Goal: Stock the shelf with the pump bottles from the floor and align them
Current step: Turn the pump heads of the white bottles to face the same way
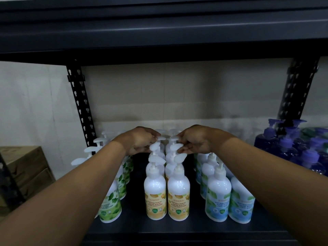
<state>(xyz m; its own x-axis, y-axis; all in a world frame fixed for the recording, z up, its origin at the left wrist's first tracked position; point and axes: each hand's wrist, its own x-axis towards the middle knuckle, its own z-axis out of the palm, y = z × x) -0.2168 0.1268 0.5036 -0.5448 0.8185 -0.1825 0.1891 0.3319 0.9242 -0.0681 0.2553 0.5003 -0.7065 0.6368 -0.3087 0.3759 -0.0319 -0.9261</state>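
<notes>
Far left, off the rack: brown cardboard boxes (21,166), then a black perforated steel upright (80,103). On the dark shelf board (136,226), a file of white plastic pump bottles with green leaf labels (110,208), partly hidden behind the left forearm.

Deep over the shelf, the left hand (140,142), fingers and thumb curled round a white pump head at the back of the 2 files of white plastic pump bottles with yellow labels (155,197). Mirrored by the right hand (195,142), likewise curled onto a rear pump head of the neighbouring file; firmness of either grip not readable. Both files straight away from the body, between the 2 hands, equally near each.

Probably squaring the rear bottles next. Front pump heads just under the wrists, easy to knock.

Further right, 2 files of white bottles with blue labels (218,201), then translucent purple pump bottles (284,150).
</notes>
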